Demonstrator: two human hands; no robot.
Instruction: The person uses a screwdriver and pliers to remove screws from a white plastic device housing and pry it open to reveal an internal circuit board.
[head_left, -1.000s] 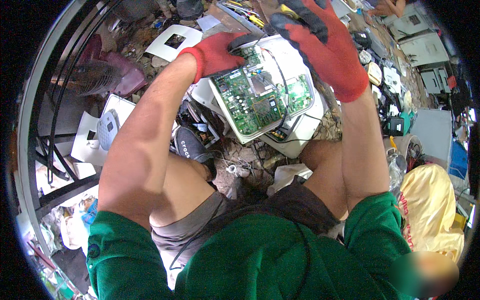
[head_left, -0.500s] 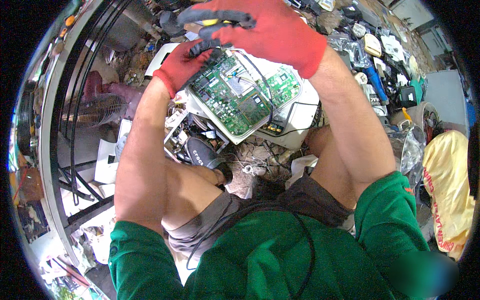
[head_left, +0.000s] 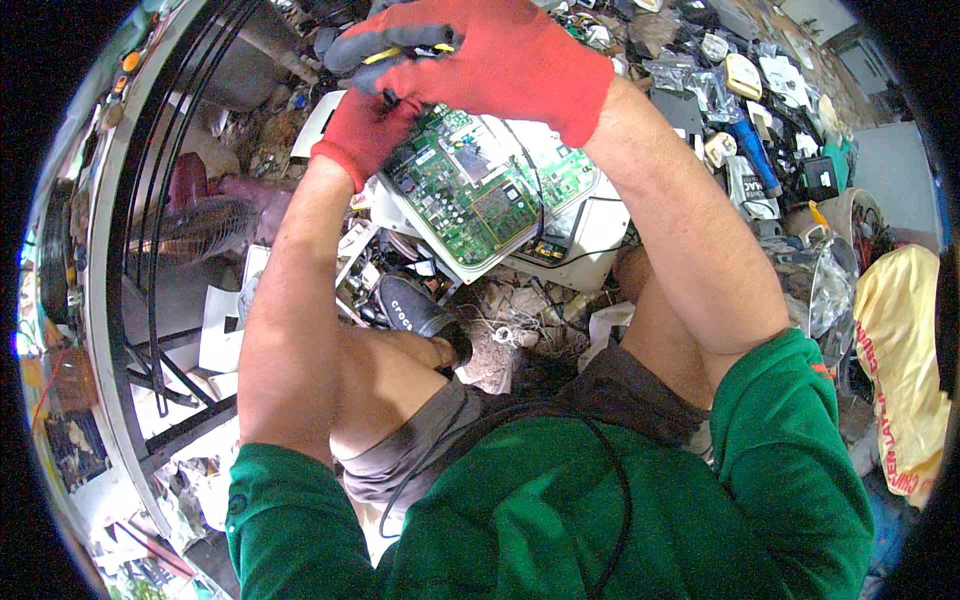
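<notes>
A green circuit board (head_left: 460,190) lies in a shallow white casing (head_left: 470,274) in front of me, tilted, with a black cable (head_left: 540,185) running across it. My right hand (head_left: 490,65), in a red glove with dark fingertips, is closed on a tool with a black and yellow handle (head_left: 397,52). The tool's working end is hidden. My left hand (head_left: 365,135), gloved alike, is curled at the board's far left corner. Its fingertips are mostly covered by my right hand, and what they hold cannot be made out.
Under the casing is another pale housing (head_left: 575,255). My shoe (head_left: 410,305) stands close to its near left, beside loose parts. A black metal frame (head_left: 150,250) runs along the left. Piled electronics (head_left: 745,85) and a yellow sack (head_left: 900,370) lie on the right.
Both hands have shifted slightly left in the picture, my right hand more. It now overlaps my left fingers more, uncovering more of the board's right side. The view has also shifted slightly.
</notes>
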